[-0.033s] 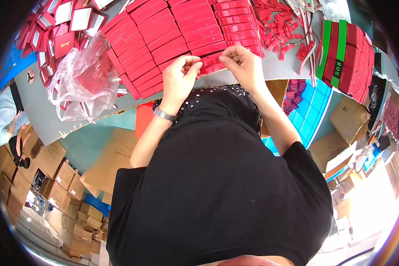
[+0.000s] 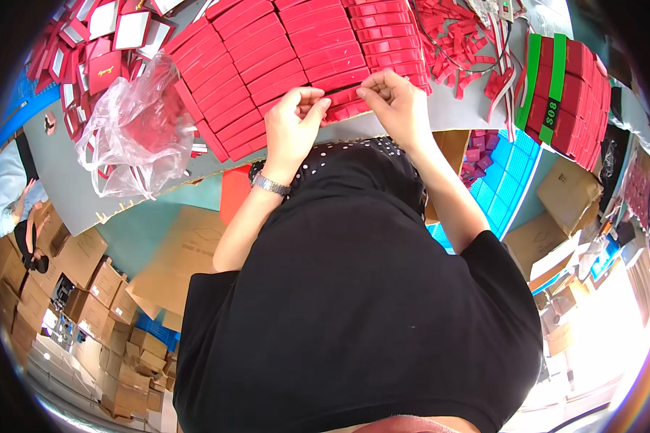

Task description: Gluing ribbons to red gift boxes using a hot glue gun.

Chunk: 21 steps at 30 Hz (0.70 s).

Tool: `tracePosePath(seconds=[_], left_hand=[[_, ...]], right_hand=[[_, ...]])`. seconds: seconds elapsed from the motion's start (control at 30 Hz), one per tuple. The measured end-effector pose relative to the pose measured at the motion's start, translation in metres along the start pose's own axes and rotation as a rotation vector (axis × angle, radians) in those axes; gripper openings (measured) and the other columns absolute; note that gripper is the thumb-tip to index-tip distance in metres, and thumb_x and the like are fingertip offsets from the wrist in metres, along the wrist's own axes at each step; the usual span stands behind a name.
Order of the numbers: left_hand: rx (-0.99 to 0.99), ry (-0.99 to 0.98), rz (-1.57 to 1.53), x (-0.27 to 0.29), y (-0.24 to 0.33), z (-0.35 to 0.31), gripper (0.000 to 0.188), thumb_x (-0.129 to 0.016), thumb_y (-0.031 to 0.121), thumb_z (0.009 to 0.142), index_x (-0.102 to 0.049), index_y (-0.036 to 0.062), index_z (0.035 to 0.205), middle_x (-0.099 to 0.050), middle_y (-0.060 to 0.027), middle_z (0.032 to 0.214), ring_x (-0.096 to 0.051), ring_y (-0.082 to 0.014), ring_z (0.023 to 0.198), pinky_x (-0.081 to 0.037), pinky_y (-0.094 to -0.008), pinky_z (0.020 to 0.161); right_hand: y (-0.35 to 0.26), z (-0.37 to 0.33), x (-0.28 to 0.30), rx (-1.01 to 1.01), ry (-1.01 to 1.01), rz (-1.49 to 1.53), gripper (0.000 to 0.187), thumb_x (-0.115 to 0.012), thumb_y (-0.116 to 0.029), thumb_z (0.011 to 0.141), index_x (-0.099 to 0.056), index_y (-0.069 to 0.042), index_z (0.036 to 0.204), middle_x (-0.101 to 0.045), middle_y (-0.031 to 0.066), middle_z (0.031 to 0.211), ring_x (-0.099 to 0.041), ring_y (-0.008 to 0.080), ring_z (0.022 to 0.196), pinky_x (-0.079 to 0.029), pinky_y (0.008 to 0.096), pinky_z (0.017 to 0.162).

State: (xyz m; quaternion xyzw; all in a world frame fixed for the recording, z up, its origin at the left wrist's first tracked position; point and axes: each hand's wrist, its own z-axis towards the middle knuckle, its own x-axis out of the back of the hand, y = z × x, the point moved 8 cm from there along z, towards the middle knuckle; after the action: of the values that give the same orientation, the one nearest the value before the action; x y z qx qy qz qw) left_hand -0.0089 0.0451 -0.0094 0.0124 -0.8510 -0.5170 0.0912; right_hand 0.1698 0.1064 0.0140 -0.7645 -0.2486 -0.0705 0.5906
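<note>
My left hand (image 2: 292,128) and my right hand (image 2: 399,110) face each other at the table's front edge. Thumb and fingers are pinched together on each. Between them is a red box (image 2: 345,108) at the near end of a large block of stacked red boxes (image 2: 267,54). Whether the fingertips hold its edge or something thin and small, I cannot make out. A metal-band watch (image 2: 270,185) circles my left wrist.
A crumpled clear plastic bag (image 2: 141,141) lies left of the block, before a pile of open red boxes (image 2: 105,68). Red strips (image 2: 458,47) lie behind on the right, near a red stack bound with green bands (image 2: 567,94). Cardboard cartons (image 2: 170,260) stand below the table (image 2: 61,173).
Both hands have shifted very slightly away from me, their fingers still pinched. The boxes stay where they were.
</note>
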Motion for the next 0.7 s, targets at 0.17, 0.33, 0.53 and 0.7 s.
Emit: tracePosePath(seconds=[0.17,0.33,0.53,0.7], left_hand=[[-0.069,0.193,0.083,0.009,-0.001,0.014,0.022,-0.078,0.007,0.081,-0.063,-0.0011,0.096,-0.070,-0.0078,0.078,-0.067,-0.0111,0.065,-0.054,-0.0252,0.060],[-0.080,0.247,0.143,0.009,0.001,0.018,0.029,-0.080,0.008,0.079,-0.060,0.0006,0.098,-0.070,-0.0078,0.075,-0.067,-0.0122,0.064,-0.054,-0.0258,0.059],[-0.105,0.287,0.228,0.010,0.006,0.017,0.034,-0.081,0.008,0.078,-0.057,0.0023,0.101,-0.070,-0.0074,0.074,-0.068,-0.0144,0.063,-0.054,-0.0274,0.058],[-0.119,0.309,0.265,0.010,0.006,0.018,0.034,-0.081,0.009,0.077,-0.057,0.0033,0.100,-0.070,-0.0073,0.073,-0.069,-0.0164,0.062,-0.054,-0.0290,0.057]], right_hand=[[-0.007,0.020,-0.006,0.089,0.027,-0.192,0.013,-0.075,-0.013,0.081,-0.067,-0.006,0.087,-0.069,0.0052,0.076,-0.065,0.0172,0.063,-0.052,0.0295,0.059],[-0.006,0.023,-0.005,0.121,0.063,-0.272,0.014,-0.076,-0.016,0.079,-0.066,-0.008,0.085,-0.067,0.0041,0.075,-0.064,0.0188,0.063,-0.051,0.0313,0.059],[-0.002,0.023,-0.009,0.131,0.061,-0.273,0.014,-0.077,-0.011,0.080,-0.068,-0.005,0.087,-0.067,0.0039,0.072,-0.056,0.0116,0.057,-0.048,0.0261,0.056],[-0.002,0.024,-0.010,0.156,0.072,-0.276,0.013,-0.077,-0.011,0.080,-0.068,-0.005,0.087,-0.064,0.0033,0.068,-0.055,0.0107,0.056,-0.047,0.0258,0.056]])
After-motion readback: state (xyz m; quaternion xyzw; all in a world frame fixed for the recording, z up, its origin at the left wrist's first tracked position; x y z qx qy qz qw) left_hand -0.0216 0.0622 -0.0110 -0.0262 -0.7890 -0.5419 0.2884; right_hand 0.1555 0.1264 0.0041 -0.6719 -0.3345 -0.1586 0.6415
